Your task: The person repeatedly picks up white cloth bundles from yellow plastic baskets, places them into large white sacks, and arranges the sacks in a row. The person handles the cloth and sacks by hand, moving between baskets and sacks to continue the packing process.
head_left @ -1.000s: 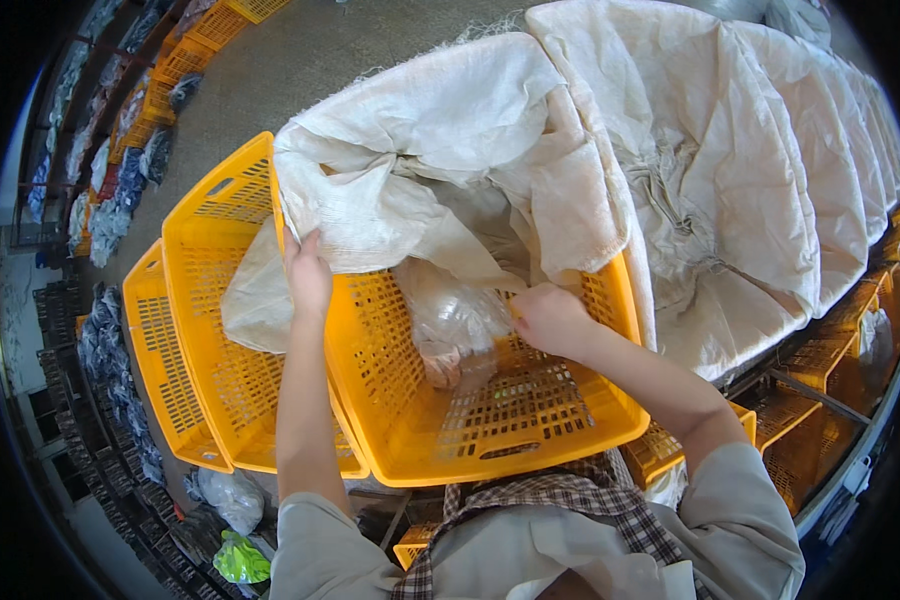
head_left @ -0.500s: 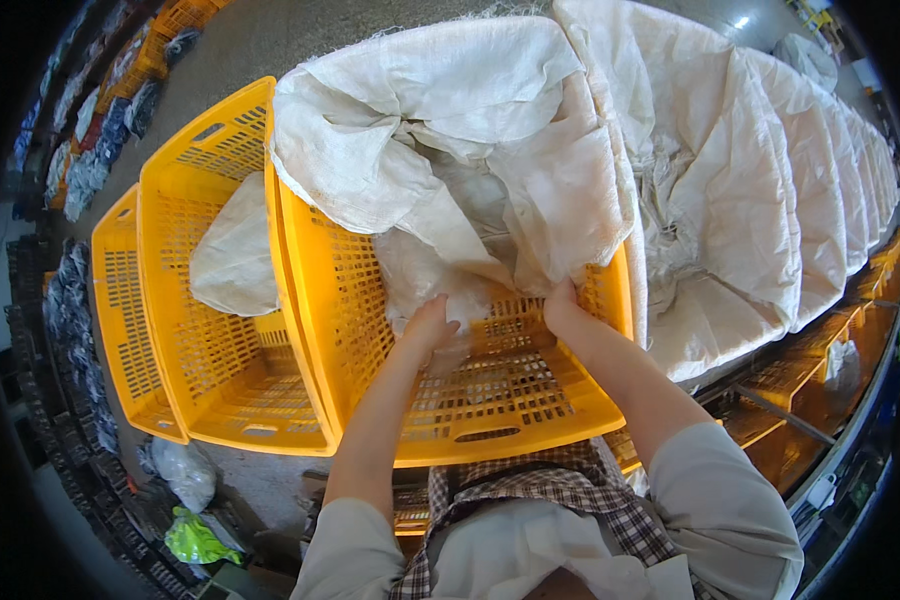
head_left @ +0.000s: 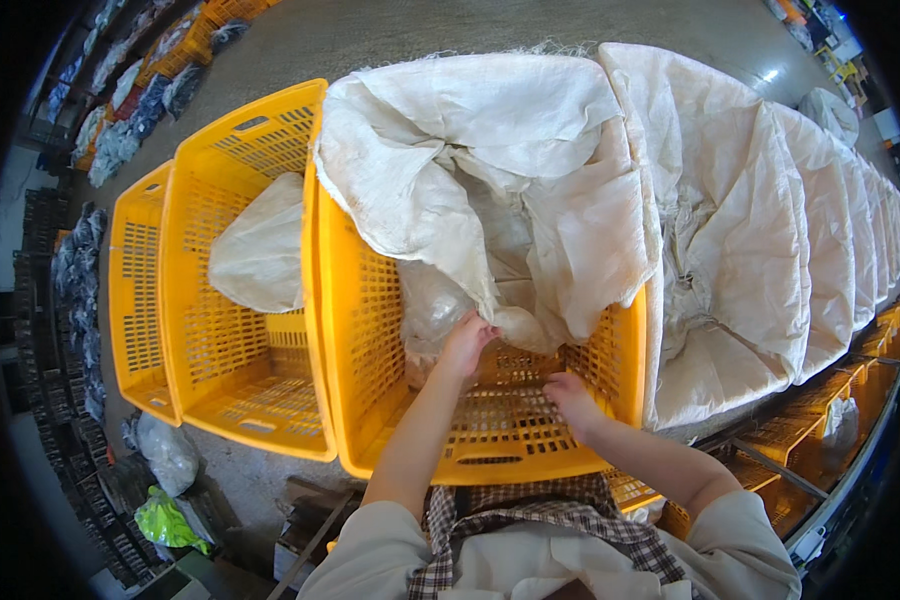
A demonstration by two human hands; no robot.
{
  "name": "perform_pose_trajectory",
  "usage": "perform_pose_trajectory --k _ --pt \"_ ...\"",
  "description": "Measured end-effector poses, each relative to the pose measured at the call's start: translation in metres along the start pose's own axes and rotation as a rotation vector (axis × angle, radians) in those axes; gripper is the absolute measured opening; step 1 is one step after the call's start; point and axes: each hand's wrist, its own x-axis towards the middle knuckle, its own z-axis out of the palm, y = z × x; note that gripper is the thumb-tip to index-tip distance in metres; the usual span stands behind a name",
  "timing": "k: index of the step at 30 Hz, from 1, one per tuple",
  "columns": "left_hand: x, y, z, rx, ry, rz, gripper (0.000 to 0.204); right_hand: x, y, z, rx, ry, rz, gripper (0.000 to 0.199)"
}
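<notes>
A yellow slotted plastic crate [head_left: 362, 400] stands in front of me, partly lined with a white woven sack [head_left: 530, 90] folded over its far rim. My left hand [head_left: 465, 345] is inside the crate, its fingers pinched on the sack's hanging near edge. Beside that hand, clear plastic film [head_left: 432, 308] bulges out from under the sack. My right hand [head_left: 575, 405] is over the near right part of the crate, apart from the sack. Its fingers are loosely bent, with nothing visible in them. The sack's folds hide the far bottom of the crate.
To the left stand two more yellow crates; a white sack [head_left: 260, 250] hangs into the nearer one [head_left: 225, 400]. A row of crates lined with white sacks [head_left: 740, 250] runs off to the right. Bagged goods [head_left: 165, 455] and a bright green bag [head_left: 170, 520] lie at lower left.
My left hand has moved up to the sack's near edge and pinched it. My right hand has come away from the sack and drawn back toward me. The view has shifted slightly.
</notes>
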Motion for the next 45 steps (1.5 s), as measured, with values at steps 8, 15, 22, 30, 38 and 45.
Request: perform_pose_trajectory --k 8,15,22,30,38,45 --pt "-0.251 0.059 0.035 -0.372 0.149 0.302 0.046 0.007 0.0 0.016 0.646 -0.066 0.044 0.078" --pt "-0.368 -0.008 -0.014 -0.306 0.742 0.489 0.016 -0.009 -0.011 0.025 0.97 -0.335 -0.266 0.059" --pt "-0.292 -0.053 -0.102 -0.082 1.015 0.405 0.014 -0.037 0.002 0.003 0.992 -0.873 -0.483 0.059" --pt "-0.259 -0.081 -0.147 0.25 0.862 -0.008 0.032 -0.001 -0.009 0.061 0.775 -0.661 -0.524 0.054" --pt "-0.258 -0.058 -0.142 0.333 0.566 0.322 0.031 -0.094 0.038 -0.006 0.732 0.208 -0.691 0.039" --pt "-0.371 -0.043 -0.117 1.35 0.357 0.597 0.012 -0.086 0.119 -0.094 -0.804 1.267 -0.56 0.028"
